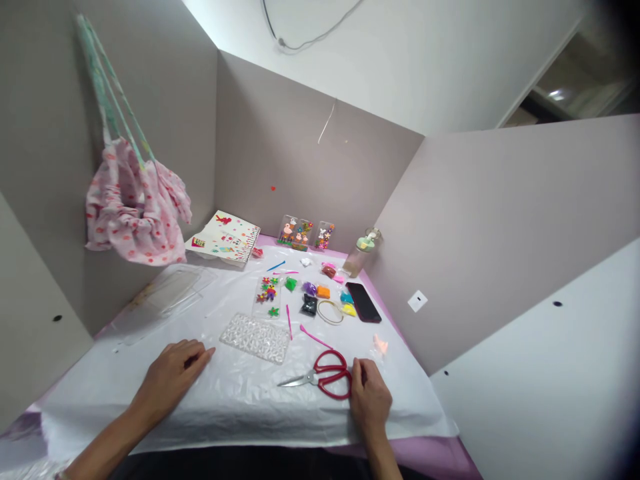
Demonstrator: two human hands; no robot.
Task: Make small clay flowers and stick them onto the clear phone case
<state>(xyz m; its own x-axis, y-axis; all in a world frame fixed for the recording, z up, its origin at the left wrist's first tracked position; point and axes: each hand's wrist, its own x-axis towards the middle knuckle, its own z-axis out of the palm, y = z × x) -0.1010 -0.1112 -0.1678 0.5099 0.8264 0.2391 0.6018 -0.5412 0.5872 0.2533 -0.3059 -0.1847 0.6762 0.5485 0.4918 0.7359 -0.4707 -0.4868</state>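
Observation:
My left hand point(175, 370) rests on the white sheet at the front left, fingers loosely curled in and thumb pointing right, with nothing seen in it. My right hand point(371, 395) lies loosely closed just right of the red-handled scissors point(341, 385), its edge close to or touching one handle loop. The scissors' blades point left. Between the hands, farther back, is a clear textured phone case point(256, 338). Behind it lies a clear case with clay flowers point(268, 295). Pink modelling tools point(315, 337) sit beside the cases.
Small clay packets, including a black one point(309, 305), surround a golden ring point(331, 312). A phone point(363, 302) and a bottle point(361, 255) stand on the right. Decorated cases point(296, 233) lean at the back. A pink cloth bag point(137, 207) hangs left above clear plastic sheets point(167, 293).

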